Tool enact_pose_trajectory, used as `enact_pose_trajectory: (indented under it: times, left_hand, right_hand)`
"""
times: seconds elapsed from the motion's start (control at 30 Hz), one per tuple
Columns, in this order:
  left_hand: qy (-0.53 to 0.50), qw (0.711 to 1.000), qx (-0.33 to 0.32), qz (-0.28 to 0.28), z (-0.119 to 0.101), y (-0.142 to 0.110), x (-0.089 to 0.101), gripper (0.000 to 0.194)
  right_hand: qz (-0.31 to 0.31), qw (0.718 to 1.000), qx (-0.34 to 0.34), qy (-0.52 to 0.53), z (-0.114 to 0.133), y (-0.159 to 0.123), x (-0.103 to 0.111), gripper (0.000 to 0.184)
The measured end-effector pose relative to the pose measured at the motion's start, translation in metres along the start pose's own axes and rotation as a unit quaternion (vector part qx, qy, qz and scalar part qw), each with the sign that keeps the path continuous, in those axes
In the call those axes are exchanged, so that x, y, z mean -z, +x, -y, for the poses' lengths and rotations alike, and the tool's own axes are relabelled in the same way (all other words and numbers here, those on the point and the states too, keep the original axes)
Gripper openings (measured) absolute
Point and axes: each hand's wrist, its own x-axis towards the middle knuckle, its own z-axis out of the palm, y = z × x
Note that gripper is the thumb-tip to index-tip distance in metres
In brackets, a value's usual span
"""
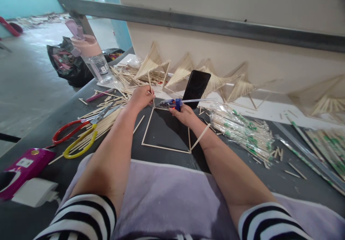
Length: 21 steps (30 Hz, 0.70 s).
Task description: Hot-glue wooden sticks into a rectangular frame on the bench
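Note:
My left hand point(142, 98) pinches a thin wooden stick point(150, 80) that stands upright at the far left corner of a square stick frame point(165, 147). The frame lies flat on the dark table, and a second stick point(201, 137) rises at a slant from its near right corner. In my right hand point(185, 116) is a blue hot glue gun point(176, 104), with its nozzle pointing left near the upright stick's base. A clear glue stick point(201, 100) juts from the gun's rear. My right hand and forearm cover part of the frame's right side.
Left are scissors point(95, 141), loose sticks point(104, 125), a bottle point(94, 62) and a purple device point(29, 168). A phone point(196, 89) leans behind my right hand. Twisted stick models point(180, 71) line the back. Plastic-wrapped stick packs point(239, 128) lie right.

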Motion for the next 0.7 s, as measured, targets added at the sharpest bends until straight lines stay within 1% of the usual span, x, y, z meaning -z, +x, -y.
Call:
enact_pose_trajectory:
  times: [0.1, 0.17, 0.23, 0.43, 0.6, 0.7]
  left_hand:
    - [0.098, 0.994, -0.036, 0.026, -0.0022, -0.0030, 0.0022, 0.008]
    - [0.170, 0.983, -0.048, 0.044, -0.0043, -0.0047, 0.0036, 0.009]
    - [0.214, 0.974, -0.055, 0.059, -0.0056, -0.0055, 0.0045, 0.011]
    - [0.234, 0.967, -0.062, 0.072, -0.0022, -0.0038, 0.0057, 0.012]
    - [0.229, 0.968, -0.033, 0.099, 0.0004, -0.0032, 0.0060, 0.014]
    - [0.239, 0.965, -0.030, 0.105, 0.0011, -0.0026, 0.0058, 0.014]
  right_hand:
    - [-0.009, 1.000, 0.002, 0.003, -0.0007, -0.0003, 0.0003, 0.035]
    - [-0.010, 1.000, 0.003, 0.002, -0.0009, -0.0003, 0.0003, 0.037]
    - [-0.010, 1.000, -0.001, -0.002, -0.0011, -0.0001, -0.0001, 0.038]
    - [-0.008, 1.000, 0.000, -0.006, -0.0007, -0.0002, -0.0007, 0.037]
    - [-0.001, 1.000, -0.011, -0.019, 0.0018, -0.0014, 0.0005, 0.037]
    - [-0.006, 1.000, -0.012, -0.024, 0.0026, -0.0021, 0.0007, 0.036]
